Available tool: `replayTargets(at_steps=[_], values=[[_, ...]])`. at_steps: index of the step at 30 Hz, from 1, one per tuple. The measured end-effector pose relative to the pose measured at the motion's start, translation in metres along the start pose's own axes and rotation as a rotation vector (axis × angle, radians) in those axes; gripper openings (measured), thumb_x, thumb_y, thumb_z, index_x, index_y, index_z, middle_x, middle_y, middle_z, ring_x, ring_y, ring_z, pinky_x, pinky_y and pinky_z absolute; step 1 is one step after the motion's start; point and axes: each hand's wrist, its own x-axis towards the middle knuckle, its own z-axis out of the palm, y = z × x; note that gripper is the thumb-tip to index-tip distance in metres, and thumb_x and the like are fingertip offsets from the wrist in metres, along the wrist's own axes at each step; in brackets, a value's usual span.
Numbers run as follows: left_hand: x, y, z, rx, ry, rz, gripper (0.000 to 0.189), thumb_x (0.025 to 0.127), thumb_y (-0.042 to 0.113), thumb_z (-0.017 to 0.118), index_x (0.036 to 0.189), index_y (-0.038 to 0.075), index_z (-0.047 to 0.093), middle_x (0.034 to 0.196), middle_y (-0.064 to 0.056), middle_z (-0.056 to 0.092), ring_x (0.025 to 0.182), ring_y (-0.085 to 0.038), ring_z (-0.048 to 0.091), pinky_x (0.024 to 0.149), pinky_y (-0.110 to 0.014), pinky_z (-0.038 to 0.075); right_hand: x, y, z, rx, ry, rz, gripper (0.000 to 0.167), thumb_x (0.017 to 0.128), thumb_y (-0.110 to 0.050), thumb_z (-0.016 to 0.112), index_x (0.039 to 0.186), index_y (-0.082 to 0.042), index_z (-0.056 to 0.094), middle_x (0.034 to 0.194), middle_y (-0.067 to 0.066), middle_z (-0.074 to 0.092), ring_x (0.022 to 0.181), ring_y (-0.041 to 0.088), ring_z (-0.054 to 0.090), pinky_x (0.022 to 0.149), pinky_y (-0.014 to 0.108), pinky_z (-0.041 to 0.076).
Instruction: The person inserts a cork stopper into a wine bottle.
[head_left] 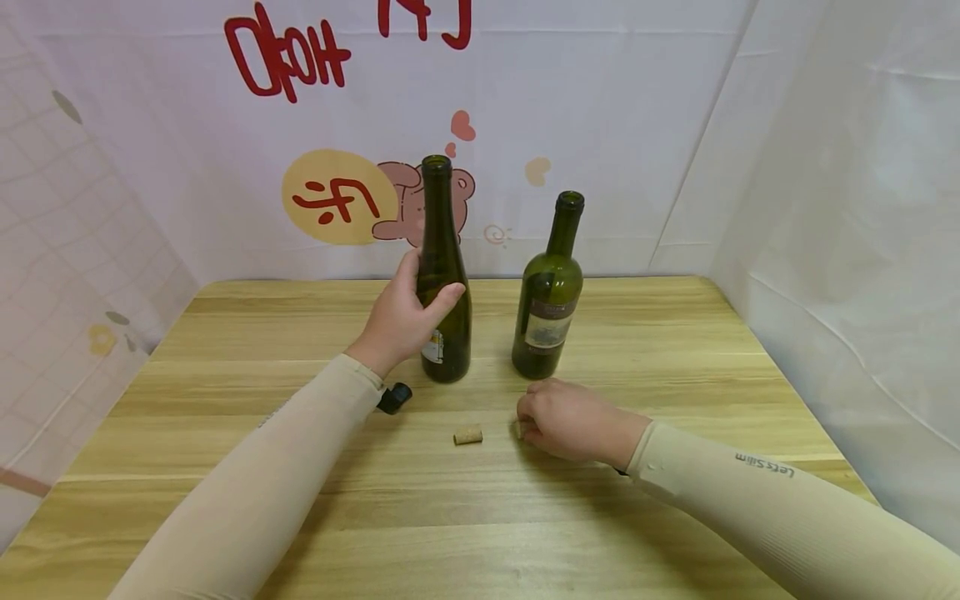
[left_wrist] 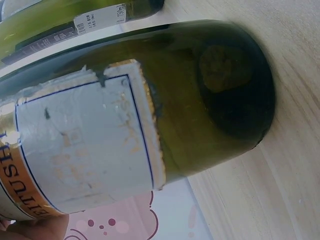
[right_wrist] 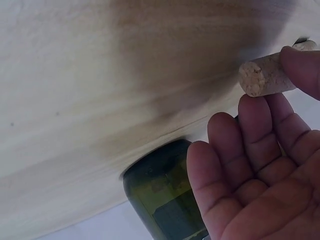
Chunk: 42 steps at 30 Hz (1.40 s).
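Head view is showing left fingers point(head_left: 408, 268) gripping the taller wine bottle point(head_left: 450, 346) upright on the tabletop point(head_left: 420, 517), while right fingers point(right_wrist: 255, 120) are pinching a cork point(right_wrist: 265, 77) near the shorter bottle point(head_left: 549, 327), ideally keeping the cork's end uncovered.

Left hand point(head_left: 403, 319) gripping, right hand point(head_left: 576, 421) pinching

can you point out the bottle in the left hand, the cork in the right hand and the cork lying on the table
Held bottle point(head_left: 456, 333): head view, on its lower glass body.
Held cork point(right_wrist: 272, 75): right wrist view, on its side.
Loose cork point(head_left: 468, 434): head view, middle of its side.
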Motion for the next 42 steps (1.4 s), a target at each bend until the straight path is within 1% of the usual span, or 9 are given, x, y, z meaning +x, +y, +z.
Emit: replayTargets(at_steps=[9, 18, 22, 25, 28, 32, 39, 42], values=[[0.0, 0.0, 0.001, 0.017, 0.006, -0.013, 0.068, 0.102, 0.055, 0.063, 0.152, 0.018, 0.037, 0.134, -0.009, 0.063, 0.118, -0.028, 0.067, 0.105, -0.057, 0.053, 0.001, 0.0, -0.002, -0.001, 0.04, 0.016, 0.024, 0.087, -0.012, 0.077, 0.075, -0.019, 0.057, 0.077, -0.007, 0.053, 0.071, 0.01, 0.051, 0.068, 0.029, 0.049], [0.0, -0.001, 0.0, -0.01, 0.006, -0.016, 0.066, 0.102, 0.054, 0.063, 0.151, 0.018, 0.038, 0.132, -0.007, 0.063, 0.118, -0.026, 0.067, 0.104, -0.057, 0.053, 0.004, -0.002, -0.007, 0.029, 0.042, 0.037, 0.021, 0.087, -0.015, 0.079, 0.078, -0.017, 0.06, 0.077, -0.007, 0.052, 0.071, 0.009, 0.048, 0.067, 0.027, 0.047], [0.0, -0.001, 0.0, -0.013, 0.006, -0.018, 0.067, 0.101, 0.056, 0.063, 0.151, 0.018, 0.038, 0.131, -0.007, 0.063, 0.118, -0.026, 0.066, 0.105, -0.057, 0.053, 0.005, -0.003, -0.011, 0.035, 0.064, 0.034, 0.017, 0.088, -0.016, 0.08, 0.083, -0.015, 0.064, 0.079, -0.007, 0.053, 0.072, 0.009, 0.049, 0.067, 0.027, 0.047], [0.001, -0.002, 0.001, -0.01, 0.009, -0.018, 0.067, 0.101, 0.056, 0.063, 0.151, 0.018, 0.039, 0.13, -0.006, 0.063, 0.117, -0.026, 0.066, 0.104, -0.056, 0.053, 0.006, -0.004, -0.013, 0.028, 0.091, 0.033, 0.013, 0.087, -0.015, 0.08, 0.087, -0.013, 0.067, 0.081, -0.006, 0.057, 0.074, 0.009, 0.052, 0.069, 0.028, 0.05], [0.0, -0.001, 0.001, -0.011, 0.012, -0.018, 0.066, 0.101, 0.055, 0.063, 0.15, 0.018, 0.039, 0.13, -0.006, 0.063, 0.117, -0.026, 0.066, 0.104, -0.056, 0.053, 0.007, -0.005, -0.016, 0.027, 0.103, 0.052, 0.012, 0.088, -0.016, 0.079, 0.092, -0.012, 0.069, 0.085, -0.005, 0.061, 0.078, 0.011, 0.056, 0.073, 0.03, 0.054], [0.0, 0.0, 0.001, -0.012, 0.007, -0.02, 0.065, 0.101, 0.054, 0.064, 0.15, 0.018, 0.039, 0.131, -0.007, 0.063, 0.118, -0.027, 0.066, 0.104, -0.057, 0.053, 0.008, -0.008, -0.022, 0.04, 0.11, 0.079, 0.014, 0.091, -0.018, 0.079, 0.096, -0.01, 0.069, 0.087, -0.005, 0.062, 0.08, 0.011, 0.059, 0.075, 0.031, 0.055], [0.0, 0.0, 0.001, -0.015, 0.01, -0.022, 0.065, 0.101, 0.055, 0.064, 0.149, 0.019, 0.039, 0.13, -0.007, 0.063, 0.117, -0.026, 0.066, 0.104, -0.056, 0.053, 0.011, -0.011, -0.031, 0.05, 0.199, 0.052, 0.014, 0.091, -0.017, 0.077, 0.093, -0.01, 0.065, 0.085, -0.005, 0.06, 0.078, 0.01, 0.057, 0.073, 0.03, 0.055], [0.0, 0.0, 0.001, -0.014, 0.009, -0.02, 0.065, 0.101, 0.055, 0.063, 0.149, 0.018, 0.039, 0.131, -0.008, 0.063, 0.118, -0.027, 0.066, 0.104, -0.056, 0.053, 0.012, -0.012, -0.033, 0.067, 0.215, 0.056, 0.014, 0.092, -0.017, 0.076, 0.093, -0.01, 0.064, 0.085, -0.004, 0.062, 0.08, 0.011, 0.058, 0.075, 0.031, 0.056]])
